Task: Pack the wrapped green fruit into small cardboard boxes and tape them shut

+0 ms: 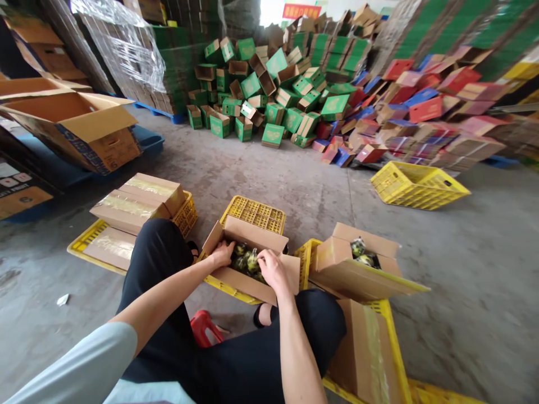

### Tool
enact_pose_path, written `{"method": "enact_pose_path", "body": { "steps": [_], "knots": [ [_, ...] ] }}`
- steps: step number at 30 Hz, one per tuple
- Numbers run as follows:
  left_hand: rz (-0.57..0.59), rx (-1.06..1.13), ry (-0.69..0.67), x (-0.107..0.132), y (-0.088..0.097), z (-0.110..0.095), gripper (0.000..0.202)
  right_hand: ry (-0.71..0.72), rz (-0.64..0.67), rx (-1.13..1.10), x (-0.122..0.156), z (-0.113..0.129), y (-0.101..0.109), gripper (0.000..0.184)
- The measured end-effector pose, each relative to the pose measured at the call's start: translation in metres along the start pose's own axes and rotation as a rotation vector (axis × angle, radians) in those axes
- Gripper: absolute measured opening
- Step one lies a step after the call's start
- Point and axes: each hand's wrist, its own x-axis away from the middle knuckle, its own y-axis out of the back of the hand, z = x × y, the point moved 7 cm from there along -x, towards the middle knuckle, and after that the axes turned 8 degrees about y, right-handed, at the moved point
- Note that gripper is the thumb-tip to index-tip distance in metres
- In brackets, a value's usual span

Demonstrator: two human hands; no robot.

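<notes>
Between my knees an open cardboard box (pixel 249 286) rests on a yellow crate. Dark green and yellowish round produce in clear plastic wrapping (pixel 241 262) lies inside it; its exact kind is too small to tell. My left hand (pixel 222 255) reaches in over the box's left end, fingers stretched onto the produce, their tips partly hidden. At the right side my right hand (pixel 272 266) has its fingers closed at the top of a clear plastic bag (pixel 253 259) around one yellow-green piece. A second open box (pixel 337 258) on my right holds similar wrapped pieces.
Taped cartons (pixel 138 196) sit in a yellow crate on my left; another taped carton (pixel 366 348) lies at right. A red stool (pixel 204 328) is below me. Farther off are a yellow crate (pixel 416 188), a pile of green boxes (pixel 273 134), red and blue boxes (pixel 425 109), and wrapped stacks.
</notes>
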Motion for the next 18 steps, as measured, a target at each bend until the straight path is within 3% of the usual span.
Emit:
{"method": "enact_pose_path", "body": {
  "steps": [4,10,14,18],
  "knots": [
    [0.012,-0.132,0.003,0.001,-0.004,-0.007,0.078,-0.027,-0.098,-0.121,-0.004,-0.008,0.013,0.023],
    [0.007,-0.225,-0.095,0.008,0.013,-0.010,0.069,-0.087,-0.039,-0.188,-0.017,-0.016,-0.008,0.028],
    [-0.036,-0.244,-0.209,0.025,0.029,-0.017,0.066,-0.218,0.069,-0.048,-0.022,-0.033,-0.023,0.033],
    [-0.152,-0.302,-0.304,0.045,0.053,-0.033,0.068,-0.304,0.241,0.096,-0.023,-0.039,-0.049,0.038]
  ]
}}
